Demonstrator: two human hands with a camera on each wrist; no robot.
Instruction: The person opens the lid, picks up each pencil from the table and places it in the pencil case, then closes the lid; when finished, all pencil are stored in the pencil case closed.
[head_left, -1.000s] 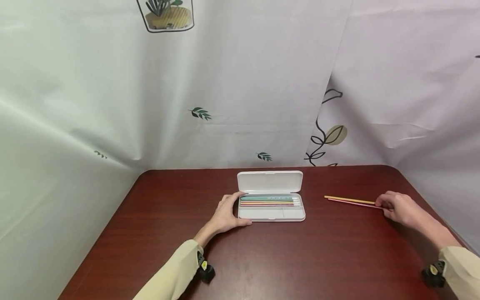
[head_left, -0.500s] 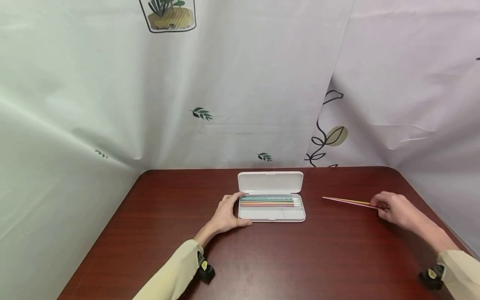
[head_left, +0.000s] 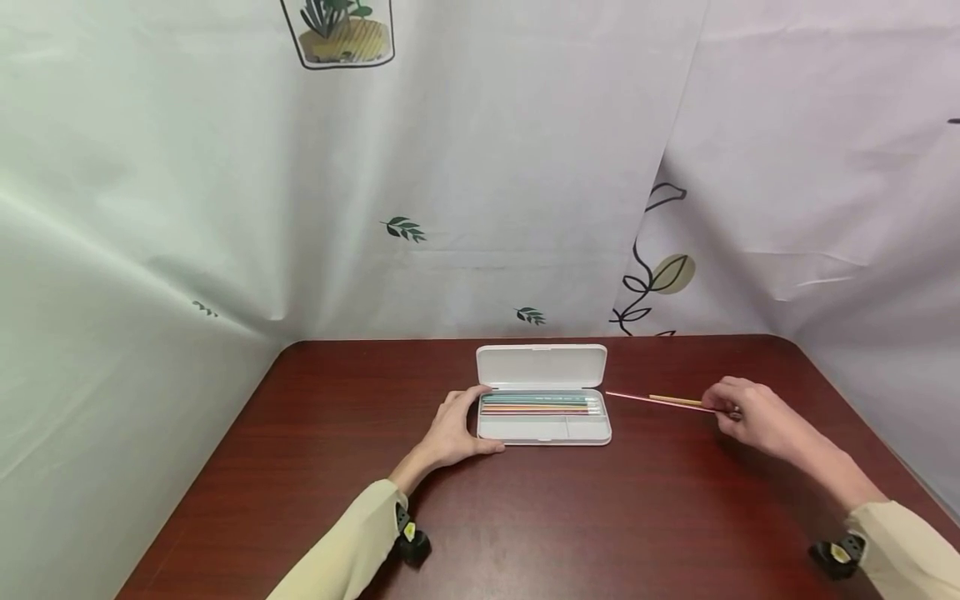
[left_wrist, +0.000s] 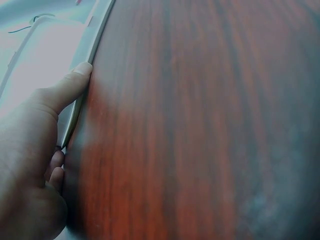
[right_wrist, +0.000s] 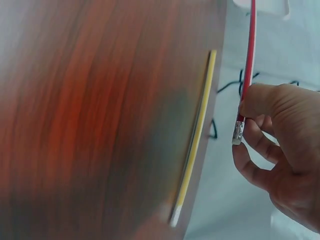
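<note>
A white pencil case [head_left: 521,428] lies with its lid [head_left: 542,367] raised, several coloured pencils [head_left: 536,407] in its rear compartment. My left hand [head_left: 450,429] holds the case's left end, thumb at the front edge and fingers toward the back corner. In the left wrist view, the thumb [left_wrist: 75,82] presses the case's rim. My right hand [head_left: 753,417] pinches a red pencil [right_wrist: 250,55] near its eraser end, between thumb and fingers. That pencil's far end points left, near the case's right side. A yellow pencil [right_wrist: 197,130] lies on the table, apart from the right hand in the right wrist view.
The dark red wooden table [head_left: 570,517] reaches back to a pale patterned curtain [head_left: 525,167]. More of the curtain hangs at both sides. The case's front section has a divider [head_left: 567,428].
My right hand has moved left, carrying the red pencil off the table toward the case. The yellow pencil has stayed behind on the table. My left hand has kept its place on the case.
</note>
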